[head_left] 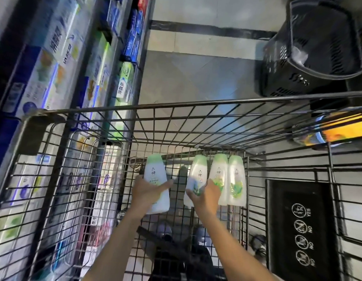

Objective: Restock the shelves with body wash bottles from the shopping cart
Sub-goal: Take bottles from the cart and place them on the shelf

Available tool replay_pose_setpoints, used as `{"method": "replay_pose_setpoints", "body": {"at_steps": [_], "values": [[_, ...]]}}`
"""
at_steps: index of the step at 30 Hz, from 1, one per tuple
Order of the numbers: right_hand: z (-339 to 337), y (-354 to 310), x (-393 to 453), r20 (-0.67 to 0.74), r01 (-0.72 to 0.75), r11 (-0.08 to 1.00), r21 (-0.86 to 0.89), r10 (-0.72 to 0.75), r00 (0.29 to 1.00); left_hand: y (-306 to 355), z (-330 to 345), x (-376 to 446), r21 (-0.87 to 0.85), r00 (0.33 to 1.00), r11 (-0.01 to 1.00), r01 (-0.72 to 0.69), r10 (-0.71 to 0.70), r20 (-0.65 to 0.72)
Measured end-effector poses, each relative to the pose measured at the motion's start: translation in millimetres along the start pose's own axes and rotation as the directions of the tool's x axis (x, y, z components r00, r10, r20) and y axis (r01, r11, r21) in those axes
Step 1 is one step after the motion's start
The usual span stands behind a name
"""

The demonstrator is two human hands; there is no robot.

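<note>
Inside a wire shopping cart [176, 126], a person's two bare arms reach down toward four body wash bottles lying on the cart's mesh floor, caps pointing to the far end. The left hand [147, 191] is curled around the leftmost bottle [155, 175], thumb on one side and fingers wrapped across its front. The right hand [206, 196] closes on the second bottle [198, 175], fingers spread over its lower label. Just right of it, the third bottle [218, 173] and the fourth bottle [236, 179] lie side by side, touching each other, against the cart's right wall. All four are alike: white, flattened bodies that narrow to pale green caps, with dark characters printed vertically and green leaf artwork lower down. To the left of the cart stand store shelves [123, 57] packed with boxed toothpaste [125, 86]. A black plastic basket [314, 47] sits on the tiled floor at the far right, and a black sign [299, 226] with round yes-and-no symbols hangs on the cart's near right side.
</note>
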State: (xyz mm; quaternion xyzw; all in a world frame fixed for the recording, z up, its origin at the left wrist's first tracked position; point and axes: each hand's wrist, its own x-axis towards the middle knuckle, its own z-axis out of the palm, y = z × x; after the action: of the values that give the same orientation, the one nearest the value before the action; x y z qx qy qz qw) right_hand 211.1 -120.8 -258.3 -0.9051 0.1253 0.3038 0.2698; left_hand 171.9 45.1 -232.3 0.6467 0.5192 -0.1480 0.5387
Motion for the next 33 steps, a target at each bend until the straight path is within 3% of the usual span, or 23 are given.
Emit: {"method": "replay_pose_setpoints", "body": {"at_steps": [6, 11, 15, 19, 25, 30, 33], "values": [[17.7, -5.8, 7.0, 0.044, -0.056, 0.998, -0.033, 0.058, 0.997, 5.5, -22.0, -9.7, -0.162, 0.967, 0.987, 0.002, 0.039, 0.252], [30.9, -20.1, 3.6, -0.018, -0.104, 0.972, 0.211, 0.110, 0.994, 5.6, -33.8, -13.9, -0.305, 0.925, 0.948, 0.089, 0.035, 0.379], [27.7, -28.9, 3.6, 0.015, -0.161, 0.946, 0.282, 0.163, 0.987, 0.4, -44.9, -14.5, -0.346, 0.913, 0.923, 0.166, -0.011, 0.407], [13.3, -28.0, -8.9, 0.092, -0.149, 0.904, 0.401, 0.122, 0.988, -1.6, -57.3, -22.5, -0.452, 0.888, 0.858, 0.242, -0.008, 0.460], [-35.0, -37.3, -50.1, 0.175, -0.070, 0.760, 0.646, -0.058, 0.983, 8.6, -77.0, -58.6, -0.542, 0.851, 0.780, 0.313, 0.022, 0.524], [-78.9, -62.9, -101.6, 0.210, 0.091, 0.724, 0.684, -0.315, 0.926, 23.2, -99.4, -113.0, -0.537, 0.906, 0.829, 0.156, 0.097, 0.413], [-105.3, -81.0, -138.7, 0.243, 0.173, 0.683, 0.710, -0.468, 0.849, 28.2, -118.8, -152.1, -0.535, 0.924, 0.845, 0.018, 0.190, 0.332]]}}
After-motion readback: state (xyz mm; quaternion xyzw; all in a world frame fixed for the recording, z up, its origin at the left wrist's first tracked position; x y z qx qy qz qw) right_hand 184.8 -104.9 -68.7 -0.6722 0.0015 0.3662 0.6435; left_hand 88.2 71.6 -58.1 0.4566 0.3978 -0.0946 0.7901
